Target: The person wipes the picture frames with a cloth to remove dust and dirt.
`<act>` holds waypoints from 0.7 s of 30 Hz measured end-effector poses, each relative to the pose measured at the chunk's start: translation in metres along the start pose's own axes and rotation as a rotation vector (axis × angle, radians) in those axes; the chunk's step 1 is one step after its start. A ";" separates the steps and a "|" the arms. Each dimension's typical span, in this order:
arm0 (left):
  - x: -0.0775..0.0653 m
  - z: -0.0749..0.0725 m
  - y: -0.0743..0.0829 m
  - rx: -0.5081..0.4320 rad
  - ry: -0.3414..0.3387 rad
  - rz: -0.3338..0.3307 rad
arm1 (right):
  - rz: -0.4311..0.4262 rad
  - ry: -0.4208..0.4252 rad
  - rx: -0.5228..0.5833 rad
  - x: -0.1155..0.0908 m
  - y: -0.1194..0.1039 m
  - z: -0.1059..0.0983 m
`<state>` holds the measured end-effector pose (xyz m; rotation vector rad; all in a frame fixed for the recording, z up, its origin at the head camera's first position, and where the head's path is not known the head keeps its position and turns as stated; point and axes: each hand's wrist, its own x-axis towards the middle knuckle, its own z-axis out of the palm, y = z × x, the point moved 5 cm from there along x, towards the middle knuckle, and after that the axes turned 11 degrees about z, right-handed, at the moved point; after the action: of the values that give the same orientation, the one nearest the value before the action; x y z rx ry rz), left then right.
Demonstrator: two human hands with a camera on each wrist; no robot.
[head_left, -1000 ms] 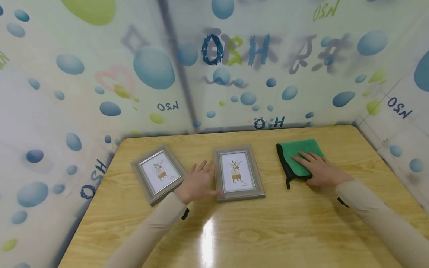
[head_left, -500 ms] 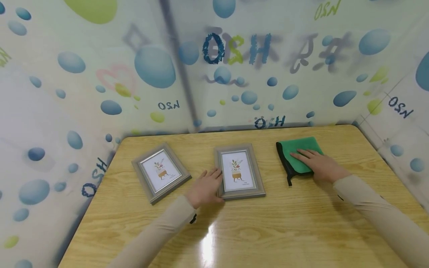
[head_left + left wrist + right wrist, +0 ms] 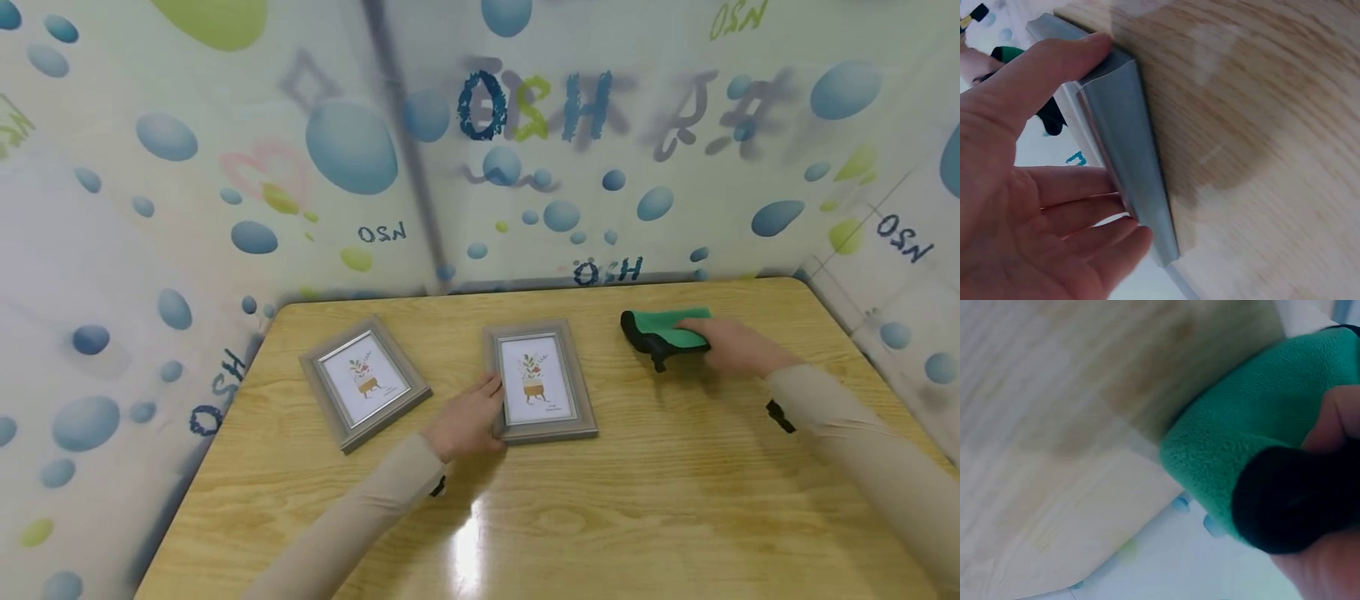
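Two grey picture frames with prints of a potted plant lie face up on the wooden table (image 3: 570,517). My left hand (image 3: 467,421) is at the lower left corner of the middle picture frame (image 3: 534,387). In the left wrist view, its thumb (image 3: 1085,53) lies over the lower edge and the fingertips touch the long side of that frame. The other picture frame (image 3: 366,383) lies turned at an angle on the left. On the right, my right hand (image 3: 731,346) grips a green cleaning cloth (image 3: 1229,425) with black edging, folded over between thumb and fingers.
A patterned wall (image 3: 510,208) with blue and green drops stands right behind the table's back edge. A side wall (image 3: 82,333) runs along the left, and another closes the right side.
My left hand has moved right from between the frames onto the middle one's edge. My right hand, earlier flat on the spread cloth, has gathered and folded it up.
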<state>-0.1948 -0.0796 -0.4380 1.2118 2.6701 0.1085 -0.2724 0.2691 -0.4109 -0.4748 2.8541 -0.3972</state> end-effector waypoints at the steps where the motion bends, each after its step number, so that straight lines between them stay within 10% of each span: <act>1: 0.001 0.001 0.000 -0.007 0.002 0.004 | 0.001 0.004 0.019 0.001 0.000 -0.004; 21: 0.025 -0.002 0.024 0.053 -0.057 0.034 | 0.117 0.210 0.143 0.040 -0.039 -0.077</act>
<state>-0.1938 -0.0454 -0.4362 1.2566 2.6199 0.0085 -0.3183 0.2374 -0.3334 -0.2512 3.0061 -0.6592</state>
